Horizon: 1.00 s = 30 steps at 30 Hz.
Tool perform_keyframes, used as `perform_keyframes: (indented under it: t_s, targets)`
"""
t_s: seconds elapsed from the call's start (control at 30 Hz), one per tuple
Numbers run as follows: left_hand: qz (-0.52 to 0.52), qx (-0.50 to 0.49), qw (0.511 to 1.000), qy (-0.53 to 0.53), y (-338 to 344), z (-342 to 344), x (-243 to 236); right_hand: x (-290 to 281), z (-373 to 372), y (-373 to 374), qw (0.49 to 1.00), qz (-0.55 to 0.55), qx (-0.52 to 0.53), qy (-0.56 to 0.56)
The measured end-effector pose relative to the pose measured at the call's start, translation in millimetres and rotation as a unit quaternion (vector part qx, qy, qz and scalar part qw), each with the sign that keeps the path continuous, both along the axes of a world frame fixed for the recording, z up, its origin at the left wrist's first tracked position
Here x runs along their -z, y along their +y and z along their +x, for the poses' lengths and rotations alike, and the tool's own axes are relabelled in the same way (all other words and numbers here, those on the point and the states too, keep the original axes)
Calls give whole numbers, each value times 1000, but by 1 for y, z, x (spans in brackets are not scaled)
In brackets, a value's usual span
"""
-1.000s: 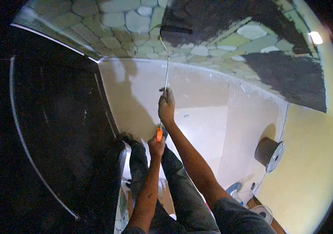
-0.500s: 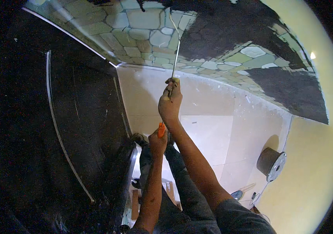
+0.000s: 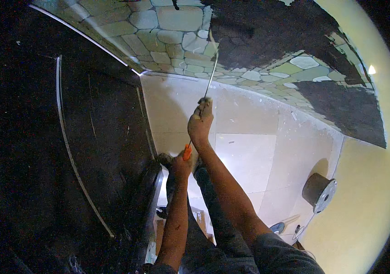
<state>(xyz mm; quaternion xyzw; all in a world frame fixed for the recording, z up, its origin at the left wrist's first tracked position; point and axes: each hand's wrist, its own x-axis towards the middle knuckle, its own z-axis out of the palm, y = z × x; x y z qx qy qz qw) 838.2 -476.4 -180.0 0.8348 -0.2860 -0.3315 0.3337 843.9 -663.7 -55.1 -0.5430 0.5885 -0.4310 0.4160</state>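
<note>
A paint roller with a long thin metal rod (image 3: 213, 75) reaches up from my hands toward the stone-patterned wall (image 3: 180, 18). Its orange handle (image 3: 187, 152) is in my left hand (image 3: 181, 165), low and close to my legs. Farther up the rod, my right hand (image 3: 201, 121) is closed round it, its fingers smeared dark. The bent far end of the rod lies by the left edge of a dark painted patch (image 3: 259, 32). I cannot make out the roller's head against the wall.
A spool-like cylinder (image 3: 316, 192) lies on the tiled floor (image 3: 245, 160) at the right, beside the yellow wall (image 3: 359, 196). A dark panel or wall (image 3: 21, 150) fills the left side. A cable (image 3: 298, 233) lies at the lower right.
The rod's far end has moved slightly right and down, with both hands still on the tool. Dark paint now covers a strip of stone pattern left of the patch.
</note>
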Motion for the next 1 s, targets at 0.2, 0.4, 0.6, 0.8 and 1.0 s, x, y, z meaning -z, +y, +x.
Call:
perform_keyframes:
  t_s: [0.2,0.4,0.6,0.8,1.0]
  targets:
    - [-10,28,999,-24,-51,-2,-65,-36,-10,-26,1000,-1,-5,-3]
    - [72,60,995,21,13,-16,-9,76,-16,9,991,112,-21,66]
    - [93,6,993,75,28,-9,18,110,-7,7,989,87,-41,111]
    - [41,23,997,59,5,3,-13,14,7,5,998,2,19,67]
    - [15,19,994,107,-7,-1,19,46,3,-4,987,20,19,158]
